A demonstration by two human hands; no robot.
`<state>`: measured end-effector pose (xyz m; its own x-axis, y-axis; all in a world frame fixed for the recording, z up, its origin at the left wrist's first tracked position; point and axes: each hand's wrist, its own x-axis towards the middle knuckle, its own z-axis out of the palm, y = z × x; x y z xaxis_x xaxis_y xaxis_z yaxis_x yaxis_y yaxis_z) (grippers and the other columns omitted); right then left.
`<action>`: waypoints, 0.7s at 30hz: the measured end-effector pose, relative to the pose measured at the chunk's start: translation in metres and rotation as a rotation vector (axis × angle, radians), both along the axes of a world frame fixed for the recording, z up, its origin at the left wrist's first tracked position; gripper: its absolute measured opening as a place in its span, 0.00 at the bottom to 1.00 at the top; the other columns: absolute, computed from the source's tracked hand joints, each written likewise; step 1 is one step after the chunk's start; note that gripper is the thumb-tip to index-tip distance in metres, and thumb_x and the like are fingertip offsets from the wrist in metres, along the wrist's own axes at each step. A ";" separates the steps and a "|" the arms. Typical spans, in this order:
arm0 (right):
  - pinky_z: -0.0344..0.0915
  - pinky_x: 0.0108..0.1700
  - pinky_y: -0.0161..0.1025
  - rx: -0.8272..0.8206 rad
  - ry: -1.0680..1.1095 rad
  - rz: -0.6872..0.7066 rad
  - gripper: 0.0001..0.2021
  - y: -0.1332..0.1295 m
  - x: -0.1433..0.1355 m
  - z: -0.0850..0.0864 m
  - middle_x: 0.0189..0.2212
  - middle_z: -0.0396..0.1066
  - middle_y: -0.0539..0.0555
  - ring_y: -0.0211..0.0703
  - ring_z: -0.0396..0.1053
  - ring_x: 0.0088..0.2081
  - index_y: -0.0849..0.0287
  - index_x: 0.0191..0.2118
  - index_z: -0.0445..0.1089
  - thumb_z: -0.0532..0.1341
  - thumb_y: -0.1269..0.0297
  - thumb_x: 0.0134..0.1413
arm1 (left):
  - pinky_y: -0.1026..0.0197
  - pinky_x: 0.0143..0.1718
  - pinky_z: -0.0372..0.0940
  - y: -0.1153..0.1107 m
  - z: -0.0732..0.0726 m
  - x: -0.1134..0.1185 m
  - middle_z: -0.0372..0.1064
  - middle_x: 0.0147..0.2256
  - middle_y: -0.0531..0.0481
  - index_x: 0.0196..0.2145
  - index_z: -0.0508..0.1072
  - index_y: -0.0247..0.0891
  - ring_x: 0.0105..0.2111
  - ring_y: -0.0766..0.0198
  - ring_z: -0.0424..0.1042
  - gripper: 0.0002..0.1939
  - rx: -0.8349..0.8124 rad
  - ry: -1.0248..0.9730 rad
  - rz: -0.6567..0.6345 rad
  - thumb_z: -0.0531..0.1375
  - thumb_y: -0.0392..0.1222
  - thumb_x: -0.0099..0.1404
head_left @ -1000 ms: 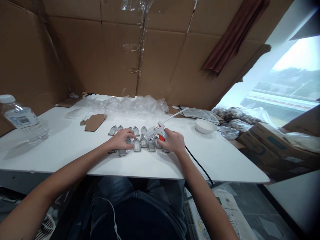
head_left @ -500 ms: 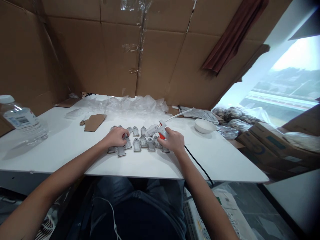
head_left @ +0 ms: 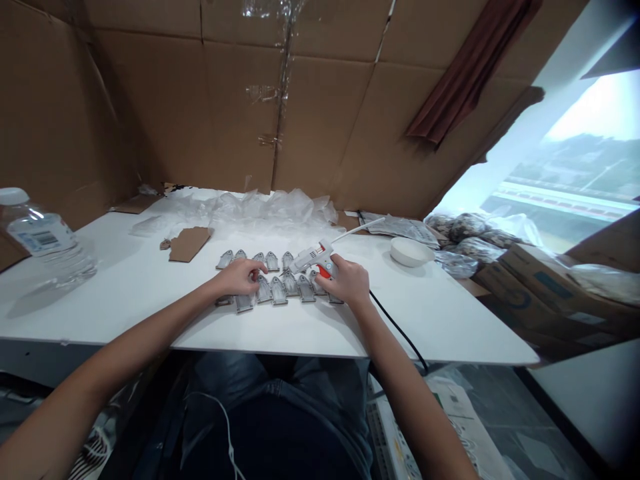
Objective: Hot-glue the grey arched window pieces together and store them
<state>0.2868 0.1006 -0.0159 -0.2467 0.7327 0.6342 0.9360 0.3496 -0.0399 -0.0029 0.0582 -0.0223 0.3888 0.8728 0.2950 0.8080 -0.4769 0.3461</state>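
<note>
Near the front edge of the white table (head_left: 430, 320), grey arched pieces (head_left: 279, 293) lie in rows. Over the table, the right hand (head_left: 350, 280) is wrapped round a glue gun (head_left: 311, 259); the left hand (head_left: 241, 276) curls at the pieces, whether pinching one I cannot tell. Behind the table rises a cardboard wall (head_left: 235, 120); right of the table are cartons (head_left: 543, 287) and a window (head_left: 575, 157).

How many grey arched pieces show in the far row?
5: two pieces beyond the left hand, two farther right, one beside the glue gun. Others may be hidden.
</note>
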 end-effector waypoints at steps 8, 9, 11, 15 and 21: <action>0.41 0.27 0.35 0.010 0.021 0.018 0.19 0.000 0.000 -0.001 0.25 0.68 0.54 0.42 0.65 0.28 0.59 0.31 0.64 0.56 0.46 0.44 | 0.63 0.33 0.57 -0.004 -0.002 0.009 0.68 0.29 0.54 0.41 0.74 0.40 0.30 0.65 0.66 0.18 0.012 -0.001 -0.001 0.56 0.39 0.50; 0.41 0.27 0.35 0.014 0.024 0.020 0.19 0.000 0.000 -0.001 0.25 0.68 0.53 0.42 0.65 0.28 0.59 0.31 0.63 0.56 0.46 0.44 | 0.63 0.33 0.58 -0.005 -0.002 0.010 0.68 0.29 0.54 0.40 0.74 0.40 0.30 0.65 0.66 0.18 0.014 -0.001 -0.003 0.56 0.39 0.50; 0.40 0.27 0.35 0.016 0.030 0.021 0.19 0.000 0.000 -0.001 0.25 0.68 0.53 0.42 0.64 0.27 0.59 0.31 0.63 0.55 0.46 0.44 | 0.63 0.34 0.58 -0.005 -0.002 0.013 0.68 0.29 0.53 0.39 0.74 0.39 0.30 0.65 0.66 0.18 0.018 -0.001 -0.012 0.56 0.39 0.50; 0.40 0.27 0.35 0.020 0.036 0.022 0.19 0.000 0.000 0.000 0.25 0.68 0.54 0.42 0.64 0.27 0.59 0.31 0.63 0.55 0.46 0.43 | 0.62 0.35 0.58 -0.006 -0.002 0.015 0.68 0.29 0.52 0.39 0.74 0.39 0.31 0.64 0.65 0.17 0.026 0.001 -0.020 0.56 0.39 0.49; 0.41 0.28 0.34 0.042 0.038 0.010 0.19 0.002 0.001 -0.002 0.24 0.68 0.52 0.40 0.64 0.27 0.59 0.31 0.62 0.56 0.46 0.43 | 0.63 0.34 0.57 -0.007 0.001 0.015 0.68 0.30 0.52 0.39 0.75 0.38 0.31 0.64 0.66 0.17 0.011 0.015 -0.011 0.56 0.39 0.50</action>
<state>0.2875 0.1028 -0.0175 -0.2291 0.7027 0.6736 0.9306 0.3611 -0.0601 0.0123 0.0509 -0.0215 0.4026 0.8653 0.2986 0.8077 -0.4893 0.3289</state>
